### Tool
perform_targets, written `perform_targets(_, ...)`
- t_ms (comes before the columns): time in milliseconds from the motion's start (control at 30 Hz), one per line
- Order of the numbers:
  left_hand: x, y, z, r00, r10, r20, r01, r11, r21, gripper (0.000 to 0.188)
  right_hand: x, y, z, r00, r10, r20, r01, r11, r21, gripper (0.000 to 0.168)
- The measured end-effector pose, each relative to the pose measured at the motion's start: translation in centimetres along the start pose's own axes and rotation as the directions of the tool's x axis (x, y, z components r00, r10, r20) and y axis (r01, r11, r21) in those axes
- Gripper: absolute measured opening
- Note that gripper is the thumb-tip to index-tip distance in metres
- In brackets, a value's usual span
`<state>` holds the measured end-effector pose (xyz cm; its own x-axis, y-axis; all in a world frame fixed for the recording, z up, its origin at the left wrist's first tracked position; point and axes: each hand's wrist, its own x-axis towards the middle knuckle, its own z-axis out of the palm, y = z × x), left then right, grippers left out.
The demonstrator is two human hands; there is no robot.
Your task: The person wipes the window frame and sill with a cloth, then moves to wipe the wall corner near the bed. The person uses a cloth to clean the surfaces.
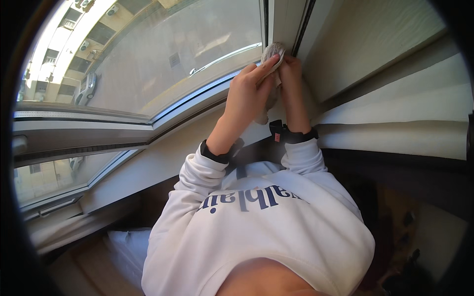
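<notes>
Both hands are raised to the lower right corner of a window, where a pale, greyish cloth [273, 51] lies bunched against the white window frame [285, 22]. My left hand [249, 87] grips the cloth from the left, with its forefinger extended along the folds. On the right side, my right hand [290, 70] pinches the cloth's edge, its fingertips partly hidden behind the fabric. A loose end of the cloth hangs below the hands, over the windowsill [202, 127]. The window pane [177, 48] rises just left of my left hand.
A window handle [19, 144] sits on the frame at far left. Pale curtain fabric [392, 111] fills the right side. Black bands, one with a small box [277, 127], circle my wrists. A clear plastic-wrapped item [129, 248] lies low on the left.
</notes>
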<state>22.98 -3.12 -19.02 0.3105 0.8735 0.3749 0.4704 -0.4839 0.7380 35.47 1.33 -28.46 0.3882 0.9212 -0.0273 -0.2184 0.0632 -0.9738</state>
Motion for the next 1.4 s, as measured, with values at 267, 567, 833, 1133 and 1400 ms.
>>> perform_targets(267,-5.3,-2.3,1.8,0.954,-0.083,0.289,0.072,0.996,0.049,0.05,-4.9,4.7,-4.3,0.992,-0.084,-0.095,0.023,0.857,-0.515,0.018)
perform_targets(567,-5.3,-3.6,4.1,0.968,-0.015,0.251,0.044,0.993,-0.112,0.049,-3.0,5.6,-6.9,0.979,-0.15,0.138,0.192,0.903,-0.383,0.02)
perform_targets(833,-4.0,-5.1,5.9,0.96,-0.175,0.219,0.176,0.984,0.012,0.051,-0.6,2.2,-5.8,0.977,-0.184,0.11,0.166,0.322,-0.932,0.036)
perform_targets(1133,-3.8,-6.6,5.9,0.947,-0.153,0.282,0.133,0.987,0.088,0.049,0.1,5.6,-5.4,0.98,-0.133,0.148,0.185,0.338,-0.923,0.034)
perform_targets(1400,-3.9,-5.4,6.8,0.936,-0.17,0.308,0.141,0.983,0.114,0.053,0.3,2.0,-5.5,0.984,-0.163,0.066,0.103,0.231,-0.967,0.04)
